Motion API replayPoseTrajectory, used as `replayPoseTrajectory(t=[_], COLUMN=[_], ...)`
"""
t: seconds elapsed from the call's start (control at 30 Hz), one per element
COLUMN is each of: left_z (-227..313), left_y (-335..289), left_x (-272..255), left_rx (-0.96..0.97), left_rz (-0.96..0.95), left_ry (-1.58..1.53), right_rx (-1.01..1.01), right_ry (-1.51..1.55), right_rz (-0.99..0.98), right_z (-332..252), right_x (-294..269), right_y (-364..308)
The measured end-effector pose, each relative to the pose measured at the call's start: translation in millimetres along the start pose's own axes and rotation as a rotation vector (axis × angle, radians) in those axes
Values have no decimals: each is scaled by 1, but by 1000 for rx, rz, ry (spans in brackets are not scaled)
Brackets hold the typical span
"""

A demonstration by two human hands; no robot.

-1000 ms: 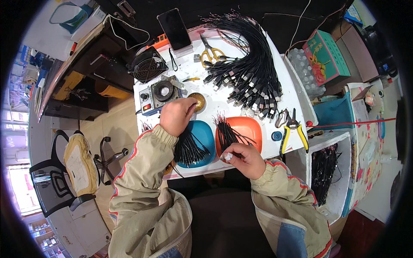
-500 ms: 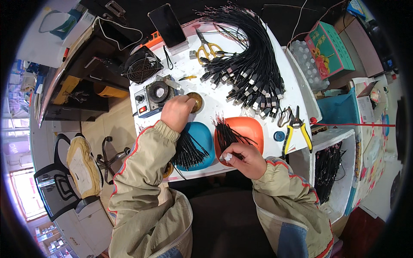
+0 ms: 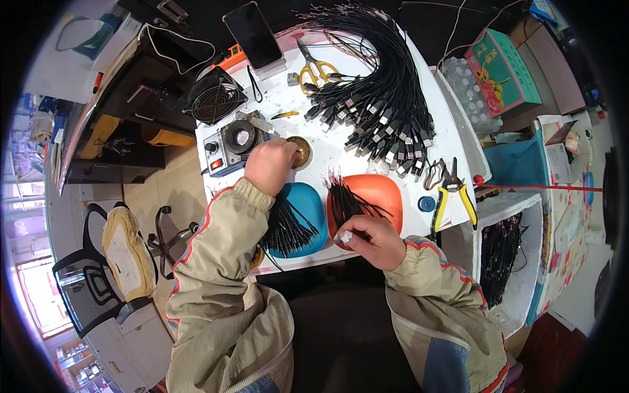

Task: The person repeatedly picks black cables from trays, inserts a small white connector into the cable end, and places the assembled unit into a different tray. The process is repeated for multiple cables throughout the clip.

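In the head view, near the middle of the frame, the left hand (image 3: 270,164) is curling into a loose fist just beside a small round brass-coloured pot (image 3: 301,151). Its fingers are pointing down toward the pot's rim; whether they are pinching a wire end there I cannot tell, since the knuckles are hiding the fingertips. Below it, the left sleeve is crossing a blue plastic tray (image 3: 308,216) that is holding a fanned bundle of short black wires (image 3: 286,226).

Lower centre, the right hand (image 3: 369,239) is clenching around the base of a second bunch of short black wires (image 3: 345,202), which is spraying up and left across an orange plastic tray (image 3: 372,200). The thumb is pressing on the bunch from the left.

Left of the pot, a grey and blue soldering station box (image 3: 230,145) is sitting at the edge of the white work table (image 3: 341,141), with a small black fan (image 3: 213,99) above it. Upper centre, a big sheaf of long black cables with metal plugs (image 3: 386,98) is spreading over the table beside yellow-handled scissors (image 3: 316,67). At the right edge of the table, yellow-handled pliers (image 3: 452,196) are lying.

The pot is probably hot, so the left hand's bare knuckles, hovering so close, could be burnt if the hand slips. The right hand's bunch is loosely fanned; a slackening grip would be letting wires slide off the orange tray and mix with those in the blue one.
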State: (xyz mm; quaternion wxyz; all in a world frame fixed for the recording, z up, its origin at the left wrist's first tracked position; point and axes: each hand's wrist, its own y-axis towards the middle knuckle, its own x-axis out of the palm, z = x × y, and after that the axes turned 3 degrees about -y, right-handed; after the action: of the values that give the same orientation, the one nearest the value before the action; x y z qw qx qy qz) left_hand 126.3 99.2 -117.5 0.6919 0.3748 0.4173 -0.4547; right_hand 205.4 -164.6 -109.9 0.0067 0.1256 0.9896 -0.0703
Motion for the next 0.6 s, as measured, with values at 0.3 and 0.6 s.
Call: replayPoseTrajectory(t=[0.3,0.6], left_z=[2,-3], left_y=[-20,4], left_x=[-35,1], left_rx=[-8,-115], left_rz=[115,-72], left_ry=[-202,-31], right_rx=[49,0], right_ry=[-22,-82], right_rz=[-17,-14], right_z=[5,8], right_x=[15,17], right_y=[-10,-16])
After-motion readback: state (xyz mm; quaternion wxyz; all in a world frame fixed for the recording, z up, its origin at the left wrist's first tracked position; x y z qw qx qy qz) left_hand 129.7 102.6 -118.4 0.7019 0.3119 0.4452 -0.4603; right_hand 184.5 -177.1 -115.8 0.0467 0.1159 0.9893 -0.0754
